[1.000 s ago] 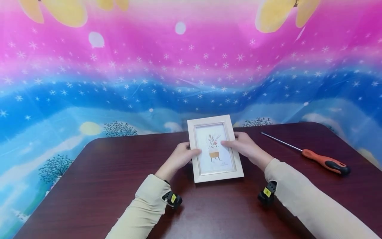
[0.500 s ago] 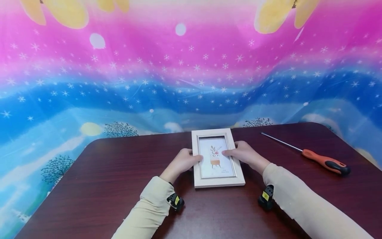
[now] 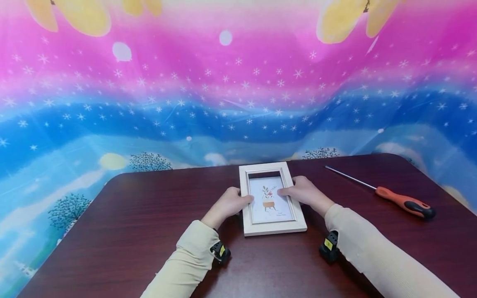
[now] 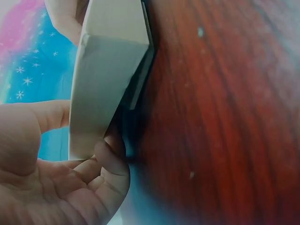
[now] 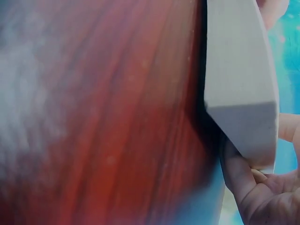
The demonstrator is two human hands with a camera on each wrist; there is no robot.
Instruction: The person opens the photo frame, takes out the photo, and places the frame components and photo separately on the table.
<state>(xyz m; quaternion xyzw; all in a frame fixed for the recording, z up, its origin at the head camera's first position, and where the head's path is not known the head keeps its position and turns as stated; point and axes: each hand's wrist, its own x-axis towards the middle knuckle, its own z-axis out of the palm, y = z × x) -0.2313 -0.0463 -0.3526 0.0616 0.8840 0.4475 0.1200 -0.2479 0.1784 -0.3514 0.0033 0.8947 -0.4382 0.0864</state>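
Note:
A white picture frame [image 3: 273,229] leans back over the middle of the table, gripped from both sides. On its left edge my left hand [image 3: 228,203] has the thumb in front and the fingers curled behind. My right hand [image 3: 309,192] holds the right edge the same way. Inside the frame is a card [image 3: 269,200] with a potted plant drawing; a dark strip shows above it. In the left wrist view, a thin dark panel [image 4: 140,79] stands off the frame's back. Fingers [image 5: 238,171] reach behind the frame in the right wrist view.
A screwdriver [image 3: 404,200] with an orange and black handle lies at the table's right, its tip pointing to the back. The dark red wooden table [image 3: 112,231] ends at a colourful cloth backdrop [image 3: 223,99]. Small black cameras [image 3: 220,251] sit on both wrists.
Both hands have lowered the picture frame and tilted its top backward. A dark strip has appeared above the card and has widened. The grips look the same; the screwdriver stays put.

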